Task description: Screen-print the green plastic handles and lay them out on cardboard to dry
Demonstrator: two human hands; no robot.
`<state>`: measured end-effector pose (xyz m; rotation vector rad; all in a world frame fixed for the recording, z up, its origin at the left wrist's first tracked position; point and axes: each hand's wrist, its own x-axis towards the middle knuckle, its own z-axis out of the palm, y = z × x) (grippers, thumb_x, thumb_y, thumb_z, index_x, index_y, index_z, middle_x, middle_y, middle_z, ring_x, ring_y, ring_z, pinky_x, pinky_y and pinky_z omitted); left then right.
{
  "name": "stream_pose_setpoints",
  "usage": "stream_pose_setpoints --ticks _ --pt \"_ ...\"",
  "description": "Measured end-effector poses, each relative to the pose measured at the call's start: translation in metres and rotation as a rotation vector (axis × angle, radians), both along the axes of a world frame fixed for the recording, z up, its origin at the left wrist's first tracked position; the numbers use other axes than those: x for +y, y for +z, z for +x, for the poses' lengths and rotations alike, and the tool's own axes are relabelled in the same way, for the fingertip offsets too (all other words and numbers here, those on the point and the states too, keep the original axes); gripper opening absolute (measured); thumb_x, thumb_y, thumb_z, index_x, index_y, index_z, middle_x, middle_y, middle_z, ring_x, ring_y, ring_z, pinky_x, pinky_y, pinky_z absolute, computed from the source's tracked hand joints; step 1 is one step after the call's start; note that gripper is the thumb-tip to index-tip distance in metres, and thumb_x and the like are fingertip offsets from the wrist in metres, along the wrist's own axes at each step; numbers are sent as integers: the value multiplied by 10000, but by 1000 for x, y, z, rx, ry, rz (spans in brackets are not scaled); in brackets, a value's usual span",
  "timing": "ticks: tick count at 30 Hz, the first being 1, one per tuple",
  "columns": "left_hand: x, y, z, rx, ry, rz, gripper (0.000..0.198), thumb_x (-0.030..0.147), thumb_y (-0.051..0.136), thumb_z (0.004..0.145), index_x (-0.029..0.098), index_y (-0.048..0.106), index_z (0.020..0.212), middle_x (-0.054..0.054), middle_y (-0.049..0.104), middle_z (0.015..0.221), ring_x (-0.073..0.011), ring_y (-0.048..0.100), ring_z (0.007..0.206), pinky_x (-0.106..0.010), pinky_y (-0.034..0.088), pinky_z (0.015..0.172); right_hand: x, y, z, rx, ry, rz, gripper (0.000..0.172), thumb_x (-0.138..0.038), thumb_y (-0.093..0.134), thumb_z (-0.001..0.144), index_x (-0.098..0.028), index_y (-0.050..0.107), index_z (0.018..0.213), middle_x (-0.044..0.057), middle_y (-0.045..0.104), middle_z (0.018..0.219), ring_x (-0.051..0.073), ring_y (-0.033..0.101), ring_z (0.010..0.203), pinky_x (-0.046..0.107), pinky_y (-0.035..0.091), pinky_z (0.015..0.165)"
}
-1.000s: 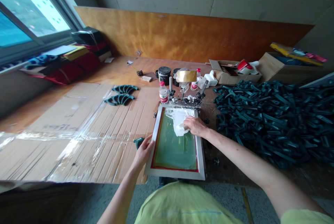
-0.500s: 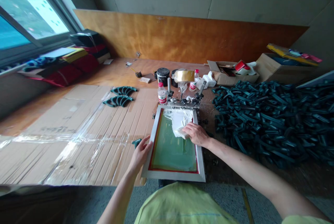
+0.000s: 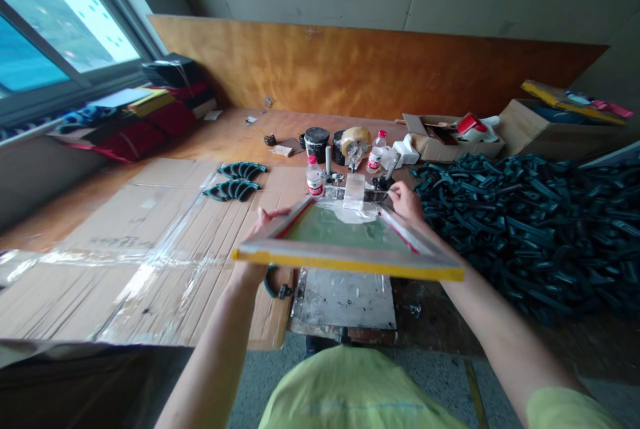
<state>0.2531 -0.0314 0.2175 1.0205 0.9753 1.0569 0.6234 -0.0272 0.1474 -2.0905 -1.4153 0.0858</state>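
The screen-printing frame (image 3: 350, 259) is raised and tilted up at its near edge, above a flat printing base (image 3: 345, 299). My left hand (image 3: 267, 219) grips its left side; the rail hides part of the fingers. My right hand (image 3: 406, 202) is closed beside the far right corner, near the hinge clamp, and what its fingertips hold is hidden. A pale squeegee block (image 3: 355, 190) stands at the frame's far end, by white ink (image 3: 357, 214) on the green mesh. Under my left wrist, a teal curved piece (image 3: 271, 282) with a dark end lies on the cardboard.
Teal curved pieces (image 3: 233, 189) lie in two rows on the cardboard (image 3: 165, 242). A large heap of teal parts (image 3: 500, 235) covers the right side. Behind the frame stand a red-capped bottle (image 3: 315, 179), a black tub (image 3: 317, 143) and an open carton (image 3: 443, 147).
The frame's near edge has risen from the base. My right hand has left the squeegee, which now stands at the far end, and moved right. My left hand has shifted forward along the frame.
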Motion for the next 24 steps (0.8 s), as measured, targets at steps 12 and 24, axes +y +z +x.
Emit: stream_pose_setpoints --ticks 12,24 --pt "-15 -37 39 97 -156 -220 645 698 579 760 146 628 1090 -104 734 873 -189 685 733 -264 514 585 -82 -40 -81 -131 497 -191 94 -211 666 852 -190 669 944 64 636 959 212 565 982 350 446 883" --pt "-46 -161 -72 412 214 -553 385 528 443 877 177 559 771 -53 655 555 -162 613 466 -273 532 497 -125 -67 -45 -14 224 -401 451 -16 610 787 -175 595 1209 115 655 1154 207 624 1052 311 465 904"
